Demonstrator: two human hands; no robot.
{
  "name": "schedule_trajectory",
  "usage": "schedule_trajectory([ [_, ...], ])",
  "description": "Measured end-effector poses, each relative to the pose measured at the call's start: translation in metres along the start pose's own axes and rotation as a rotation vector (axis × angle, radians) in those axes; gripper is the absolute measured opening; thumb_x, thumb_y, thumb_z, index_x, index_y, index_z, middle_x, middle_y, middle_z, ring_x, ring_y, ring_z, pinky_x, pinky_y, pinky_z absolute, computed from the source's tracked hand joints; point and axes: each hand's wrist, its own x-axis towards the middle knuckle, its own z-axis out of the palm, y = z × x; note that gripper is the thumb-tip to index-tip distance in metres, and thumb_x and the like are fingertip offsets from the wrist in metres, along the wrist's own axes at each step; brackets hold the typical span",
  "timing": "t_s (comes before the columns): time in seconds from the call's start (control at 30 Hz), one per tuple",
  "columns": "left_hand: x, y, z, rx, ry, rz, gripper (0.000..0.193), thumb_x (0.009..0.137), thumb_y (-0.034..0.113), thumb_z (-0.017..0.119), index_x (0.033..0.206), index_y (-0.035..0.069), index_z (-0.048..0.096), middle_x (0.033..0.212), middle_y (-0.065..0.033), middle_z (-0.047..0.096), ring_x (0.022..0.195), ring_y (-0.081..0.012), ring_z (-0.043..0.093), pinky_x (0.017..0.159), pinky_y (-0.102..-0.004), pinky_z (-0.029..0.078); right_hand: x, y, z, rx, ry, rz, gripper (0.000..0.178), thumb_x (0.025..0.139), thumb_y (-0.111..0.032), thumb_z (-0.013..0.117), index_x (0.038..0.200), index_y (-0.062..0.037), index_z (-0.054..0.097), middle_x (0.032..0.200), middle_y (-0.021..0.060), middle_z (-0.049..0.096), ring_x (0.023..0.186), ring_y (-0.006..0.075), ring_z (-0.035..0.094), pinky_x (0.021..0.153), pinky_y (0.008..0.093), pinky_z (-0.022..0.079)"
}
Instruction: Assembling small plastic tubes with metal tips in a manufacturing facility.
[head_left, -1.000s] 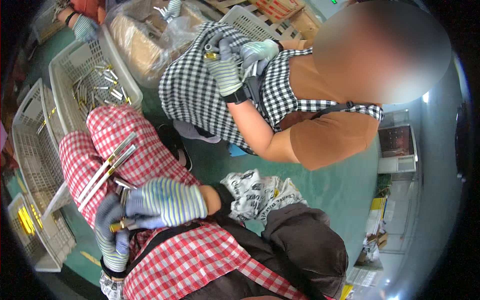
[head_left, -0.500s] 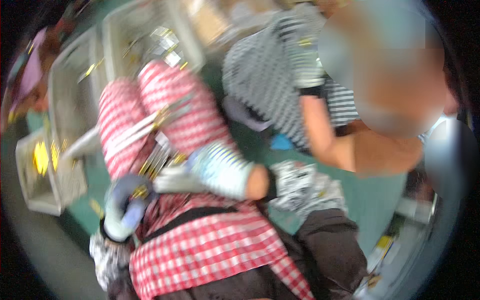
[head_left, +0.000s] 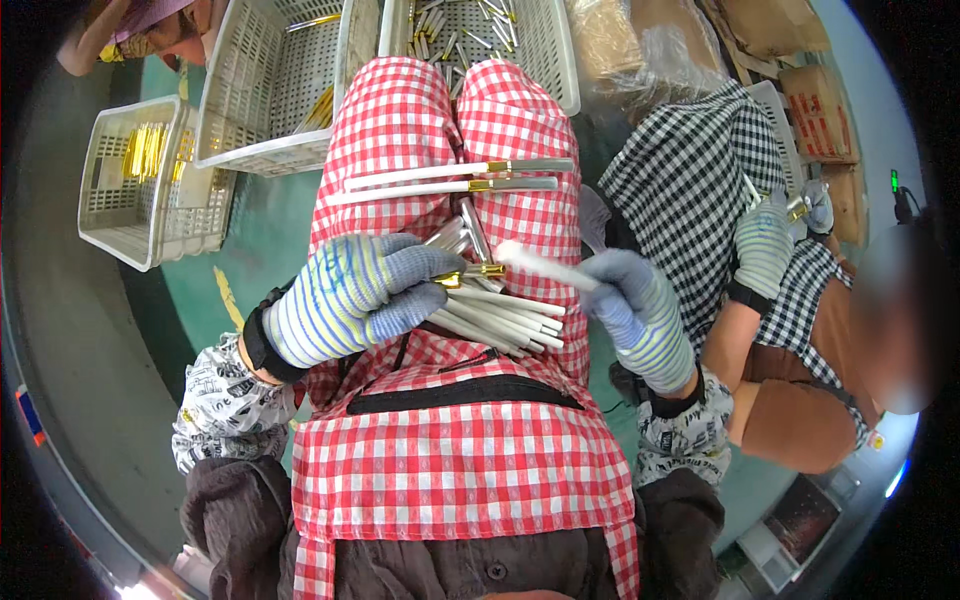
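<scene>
My gloved left hand (head_left: 365, 290) pinches a short metal tube with a gold collar (head_left: 490, 270) over my lap. My gloved right hand (head_left: 640, 315) grips a white rod (head_left: 540, 265), smeared by motion, whose far end points at the metal tube; I cannot tell whether they touch. Several white rods (head_left: 500, 320) lie bunched on the red checked apron (head_left: 440, 470) below the hands. Loose silver tubes (head_left: 470, 230) lie in the lap fold. Across my thighs rest two joined pieces (head_left: 450, 185), each with a white shaft, gold collar and silver-grey end.
Beyond my knees stand a plastic crate (head_left: 545, 45) with scattered metal tubes and another crate (head_left: 265, 150) with gold pieces. A small basket (head_left: 150, 240) with gold pieces is at left. A co-worker's gloved hand (head_left: 765, 245) works at right, near cardboard boxes (head_left: 820, 120).
The view has turned and sharpened. My right hand has moved away from my left, and now holds a white rod out to the right. The joined pieces lie flatter across my thighs.
</scene>
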Motion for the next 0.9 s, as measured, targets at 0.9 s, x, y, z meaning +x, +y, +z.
schedule_trajectory([
  [0.9, 0.018, 0.012, 0.012, 0.29, -0.058, 0.157, 0.042, 0.082, 0.015, 0.065, 0.124, 0.012, 0.061, 0.08, -0.0121, 0.061, 0.064, -0.0328, 0.059, 0.056, -0.0445, 0.045, 0.01, 0.005, 0.031, 0.762, -0.083, -0.044, 0.027, 0.095, -0.02, 0.068, 0.111, -0.0015, 0.058, 0.091, 0.0069, 0.068, 0.081, 0.0146, 0.067, 0.077, 0.0267, 0.054],
])
